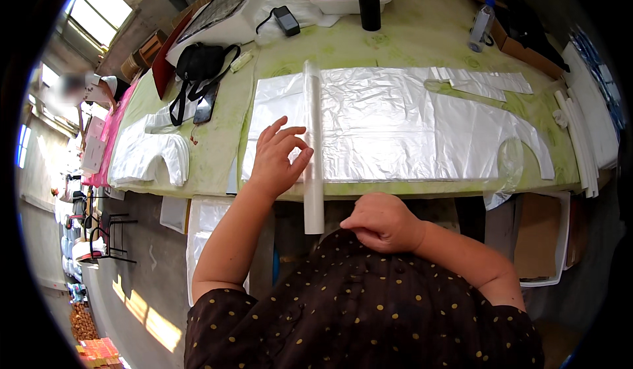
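Observation:
A stack of thin white plastic film (389, 131), cut in the shape of vest bags or aprons, lies spread on the table. Across its left part rests a translucent plastic tube or roll (314, 158), its near end jutting past the table edge. Just left of this tube hovers my left hand (277, 158), fingers spread and nothing held; whether the fingertips touch the tube I cannot tell. My right hand (382, 224) is closed in a fist in front of my chest, right of the tube's near end. Whatever it may hold is hidden.
A smaller pile of white cut film (148, 154) lies left, near a black bag (198, 65) and a phone (206, 104). At the back stand a black cylinder (368, 3) and a bottle (482, 25). White rolls (579, 141) lie right. Another person (86, 92) is far left.

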`<state>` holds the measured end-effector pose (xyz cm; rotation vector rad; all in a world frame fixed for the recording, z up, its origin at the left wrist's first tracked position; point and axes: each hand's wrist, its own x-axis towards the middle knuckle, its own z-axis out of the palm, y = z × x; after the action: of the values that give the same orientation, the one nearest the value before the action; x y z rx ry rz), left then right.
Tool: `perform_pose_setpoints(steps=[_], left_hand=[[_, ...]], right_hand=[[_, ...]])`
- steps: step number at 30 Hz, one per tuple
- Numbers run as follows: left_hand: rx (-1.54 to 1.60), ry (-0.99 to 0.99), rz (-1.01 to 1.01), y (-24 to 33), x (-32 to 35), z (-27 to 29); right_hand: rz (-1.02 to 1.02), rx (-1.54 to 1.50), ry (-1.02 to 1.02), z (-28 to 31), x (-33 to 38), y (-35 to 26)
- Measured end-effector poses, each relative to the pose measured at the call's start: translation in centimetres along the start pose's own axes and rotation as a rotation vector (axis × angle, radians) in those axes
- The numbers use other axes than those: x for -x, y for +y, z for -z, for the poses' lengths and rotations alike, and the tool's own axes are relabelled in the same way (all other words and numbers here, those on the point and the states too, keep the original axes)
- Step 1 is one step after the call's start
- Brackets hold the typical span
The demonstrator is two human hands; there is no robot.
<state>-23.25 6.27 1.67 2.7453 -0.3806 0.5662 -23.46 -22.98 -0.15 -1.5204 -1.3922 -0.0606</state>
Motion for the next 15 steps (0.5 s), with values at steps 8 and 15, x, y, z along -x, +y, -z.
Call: perform_pose_setpoints(steps=[8, 15], left_hand=[[0.028, -0.375, 0.331, 1.5, 1.3, 2.2], [-0.015, -0.092, 0.622, -1.3, 2.7, 1.2]], right_hand=[[-0.124, -0.029, 0.040, 0.5, 2.4, -0.4], [-0.173, -0.083, 0.096, 0.3, 3.6, -0.2]])
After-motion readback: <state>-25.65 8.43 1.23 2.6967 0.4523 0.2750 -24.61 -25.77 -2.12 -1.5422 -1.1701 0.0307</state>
